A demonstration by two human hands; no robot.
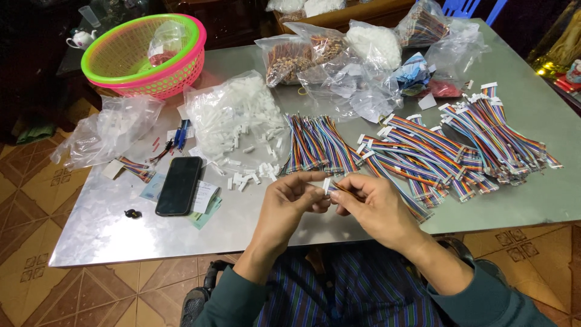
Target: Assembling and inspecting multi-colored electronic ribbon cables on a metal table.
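A single head-worn camera looks steeply down and forward from above the seated person's lap, close over the near edge of the metal table (109, 236), taking in its whole top and the tiled floor (24, 200) at left.

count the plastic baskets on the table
2, nested together at the table's far left corner: a green basket sitting inside a pink basket. More could be hidden beneath.
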